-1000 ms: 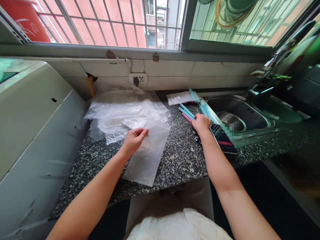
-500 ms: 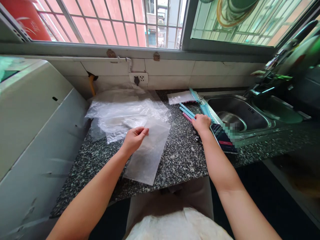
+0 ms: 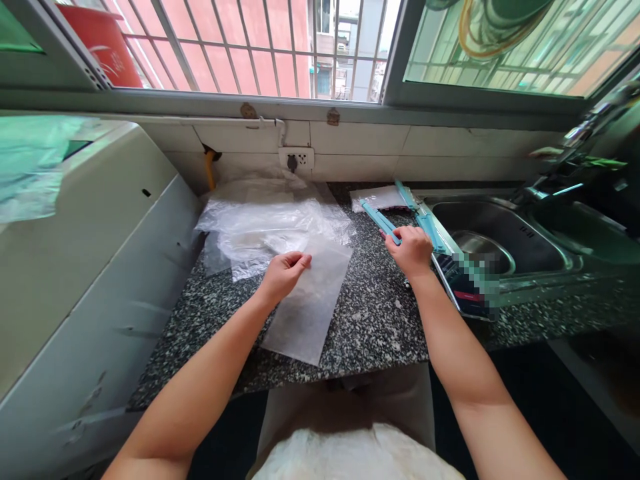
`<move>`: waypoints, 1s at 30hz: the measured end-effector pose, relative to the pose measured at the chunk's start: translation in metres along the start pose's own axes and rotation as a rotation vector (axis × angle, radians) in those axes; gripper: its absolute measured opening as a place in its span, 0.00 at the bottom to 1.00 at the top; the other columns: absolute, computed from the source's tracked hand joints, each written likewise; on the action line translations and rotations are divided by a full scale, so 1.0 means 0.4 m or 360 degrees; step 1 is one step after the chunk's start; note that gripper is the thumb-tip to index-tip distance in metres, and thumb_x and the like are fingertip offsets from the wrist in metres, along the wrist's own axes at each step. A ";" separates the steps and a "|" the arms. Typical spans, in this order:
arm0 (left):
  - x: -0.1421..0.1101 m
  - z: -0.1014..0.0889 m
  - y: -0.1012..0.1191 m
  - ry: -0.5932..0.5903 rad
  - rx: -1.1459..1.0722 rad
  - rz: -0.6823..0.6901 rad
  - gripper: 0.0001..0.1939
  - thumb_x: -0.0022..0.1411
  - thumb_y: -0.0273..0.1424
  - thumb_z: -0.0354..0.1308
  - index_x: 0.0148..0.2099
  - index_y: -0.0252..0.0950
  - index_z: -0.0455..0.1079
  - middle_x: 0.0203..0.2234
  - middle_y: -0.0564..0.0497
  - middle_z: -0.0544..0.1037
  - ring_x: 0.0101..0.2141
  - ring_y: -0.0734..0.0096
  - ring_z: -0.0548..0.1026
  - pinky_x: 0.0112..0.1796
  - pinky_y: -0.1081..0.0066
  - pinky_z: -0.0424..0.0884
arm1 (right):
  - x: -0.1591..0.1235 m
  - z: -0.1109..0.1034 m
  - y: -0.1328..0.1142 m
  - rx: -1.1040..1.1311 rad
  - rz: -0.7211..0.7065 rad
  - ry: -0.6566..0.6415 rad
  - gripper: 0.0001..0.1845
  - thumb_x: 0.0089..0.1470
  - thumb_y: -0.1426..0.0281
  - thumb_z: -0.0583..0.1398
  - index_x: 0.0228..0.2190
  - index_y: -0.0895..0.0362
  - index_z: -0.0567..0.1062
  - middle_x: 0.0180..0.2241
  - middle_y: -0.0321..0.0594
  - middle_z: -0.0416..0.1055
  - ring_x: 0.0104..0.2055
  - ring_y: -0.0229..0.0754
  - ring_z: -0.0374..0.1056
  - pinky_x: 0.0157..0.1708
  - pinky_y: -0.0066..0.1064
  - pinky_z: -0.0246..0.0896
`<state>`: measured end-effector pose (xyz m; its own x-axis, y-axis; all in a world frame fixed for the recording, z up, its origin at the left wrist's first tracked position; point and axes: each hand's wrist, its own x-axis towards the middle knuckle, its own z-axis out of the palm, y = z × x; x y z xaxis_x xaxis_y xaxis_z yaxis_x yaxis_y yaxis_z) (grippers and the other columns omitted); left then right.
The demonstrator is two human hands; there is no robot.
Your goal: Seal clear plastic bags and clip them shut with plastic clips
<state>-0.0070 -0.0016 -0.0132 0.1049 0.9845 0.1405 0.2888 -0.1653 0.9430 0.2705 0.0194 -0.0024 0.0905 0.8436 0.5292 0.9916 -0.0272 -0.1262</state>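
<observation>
My left hand [image 3: 286, 275] pinches the upper edge of a flat, frosted plastic bag [image 3: 313, 310]. The bag hangs over the speckled countertop toward the front edge. At the right, my right hand [image 3: 411, 251] is closed on light blue plastic strips [image 3: 381, 221], which stick out from the fingers toward the back left. A bit of pink shows beside them, mostly covered by the hand. Just behind and right of that hand lie more blue strips [image 3: 430, 223]. Crumpled clear plastic bags [image 3: 265, 220] are piled at the back left, beyond my left hand.
A steel sink [image 3: 500, 233] with a metal bowl [image 3: 483, 250] is set in at the right, under a faucet [image 3: 575, 143]. A dark tablet-like object [image 3: 465, 290] lies by its edge. A small clear packet [image 3: 380, 198] sits at the back. A large pale box-shaped appliance [image 3: 90, 267] bounds the left.
The view has swung slightly left. My right hand and the blue strips have shifted a little, and the pink piece is now mostly covered. My left hand keeps hold of the bag.
</observation>
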 end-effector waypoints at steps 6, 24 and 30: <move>0.006 -0.002 -0.007 0.0036 -0.0066 -0.0068 0.19 0.46 0.46 0.59 0.23 0.32 0.72 0.14 0.54 0.69 0.20 0.76 0.62 0.24 0.74 0.58 | -0.032 -0.023 -0.054 0.0237 -0.0316 0.0061 0.13 0.54 0.64 0.53 0.29 0.56 0.74 0.30 0.44 0.72 0.37 0.47 0.63 0.39 0.36 0.55; 0.007 -0.014 0.012 -0.0092 -0.0540 -0.0351 0.21 0.42 0.42 0.65 0.34 0.31 0.76 0.13 0.59 0.61 0.16 0.83 0.52 0.19 0.76 0.47 | -0.087 0.006 -0.127 0.0770 -0.0834 0.0193 0.10 0.55 0.64 0.54 0.27 0.54 0.72 0.28 0.41 0.73 0.33 0.42 0.66 0.37 0.34 0.62; 0.004 -0.015 0.011 -0.0189 -0.0650 -0.0342 0.23 0.39 0.45 0.68 0.32 0.31 0.75 0.13 0.57 0.63 0.15 0.83 0.56 0.18 0.78 0.51 | -0.094 0.012 -0.135 0.0813 -0.0911 0.0181 0.10 0.55 0.64 0.54 0.28 0.55 0.72 0.28 0.40 0.73 0.33 0.40 0.66 0.36 0.32 0.63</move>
<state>-0.0114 -0.0006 -0.0072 0.1986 0.9765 -0.0839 -0.0793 0.1013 0.9917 0.2131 -0.0083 -0.0194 -0.3871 0.5907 0.7080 0.7236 0.6705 -0.1638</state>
